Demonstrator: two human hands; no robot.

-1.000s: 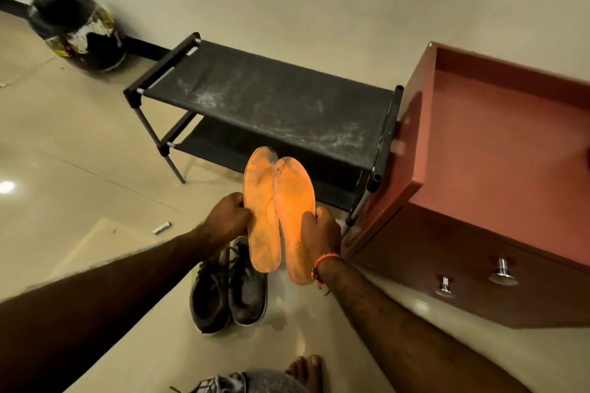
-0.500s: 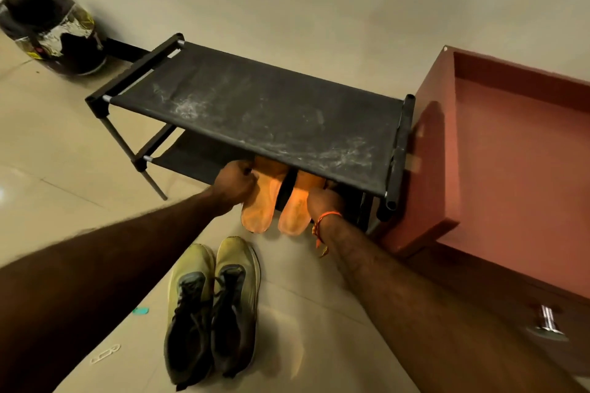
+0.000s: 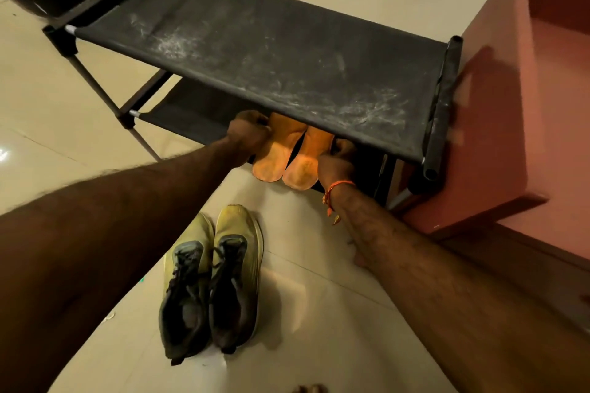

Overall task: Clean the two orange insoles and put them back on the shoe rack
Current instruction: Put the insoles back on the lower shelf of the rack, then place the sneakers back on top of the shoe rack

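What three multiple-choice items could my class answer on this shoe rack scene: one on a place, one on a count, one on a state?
1. Where are the orange insoles?
A. on the top shelf
B. on the lower shelf, heels poking out
C. inside the shoes

2. How many shoes stand on the floor?
A. one
B. two
C. four

3. How does the top shelf look?
A. dusty, streaked pale
B. wet
C. covered with shoes

Key: 1 B, the insoles lie under the top shelf, left hand and right hand at their sides; 2 B, one pair side by side; 3 A, pale smears on black fabric.
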